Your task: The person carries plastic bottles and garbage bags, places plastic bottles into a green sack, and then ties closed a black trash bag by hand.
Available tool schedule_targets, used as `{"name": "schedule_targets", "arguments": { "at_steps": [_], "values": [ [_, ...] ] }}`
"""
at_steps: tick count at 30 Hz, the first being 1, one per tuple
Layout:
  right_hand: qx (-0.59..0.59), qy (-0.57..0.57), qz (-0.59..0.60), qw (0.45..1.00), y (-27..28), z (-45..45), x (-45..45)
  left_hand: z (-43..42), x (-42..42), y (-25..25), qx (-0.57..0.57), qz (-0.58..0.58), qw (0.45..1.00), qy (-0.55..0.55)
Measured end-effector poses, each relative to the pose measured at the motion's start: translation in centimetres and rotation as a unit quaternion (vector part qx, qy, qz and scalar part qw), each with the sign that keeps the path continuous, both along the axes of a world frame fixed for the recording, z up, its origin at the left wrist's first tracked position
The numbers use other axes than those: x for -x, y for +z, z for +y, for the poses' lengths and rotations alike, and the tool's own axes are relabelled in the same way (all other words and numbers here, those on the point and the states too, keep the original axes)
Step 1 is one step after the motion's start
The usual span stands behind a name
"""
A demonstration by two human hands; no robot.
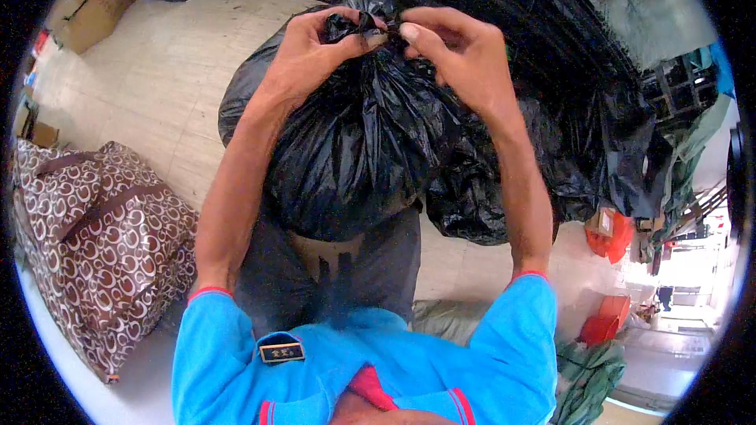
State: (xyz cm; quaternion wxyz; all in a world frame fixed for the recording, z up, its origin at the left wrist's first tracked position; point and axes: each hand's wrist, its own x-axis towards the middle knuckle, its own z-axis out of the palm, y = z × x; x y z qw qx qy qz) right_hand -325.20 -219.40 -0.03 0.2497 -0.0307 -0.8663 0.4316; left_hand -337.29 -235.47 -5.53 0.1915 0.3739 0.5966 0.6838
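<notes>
A full black plastic bag (pixel 339 149) stands on the floor in front of my legs, its neck gathered and twisted at the top. My left hand (pixel 327 43) pinches the gathered neck, thumb and forefinger closed on the black plastic. Just to the right, my right hand (pixel 453 47) is closed too, thumb against the fingers, on a thin dark strand at the same neck. Both hands nearly meet over the bag's top. The exact shape of the strand between them is too small to make out.
A brown bag with a ring pattern (pixel 118 244) rests at the left. More black plastic bags (pixel 472 189) lie close on the right and behind. A cardboard box (pixel 98 4) is at the upper left. Orange-red bags (pixel 606 236) and green sacking (pixel 587 382) lie at the right.
</notes>
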Motion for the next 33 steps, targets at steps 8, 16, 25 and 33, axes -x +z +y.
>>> {"name": "schedule_targets", "arguments": {
  "at_steps": [8, 16, 25, 33],
  "values": [
    [-0.274, -0.066, 0.079, 0.956, -4.4, -2.8, -2.0, -2.0, -1.7, 0.0, -0.018, 0.031, 0.999, 0.036],
    [-0.336, -0.016, 0.173, 0.926, -6.6, -4.3, -2.2, -6.0, -4.7, -3.6, -0.017, -0.101, 0.987, 0.123],
    [-0.238, -0.023, 0.070, 0.968, -5.9, -4.1, -1.9, -5.9, -4.5, -6.0, -0.182, -0.275, 0.944, 0.009],
    [-0.214, 0.048, 0.104, 0.970, -5.3, -4.1, -0.9, -5.4, -5.1, -5.4, -0.157, -0.174, 0.971, 0.044]
  ]
}}
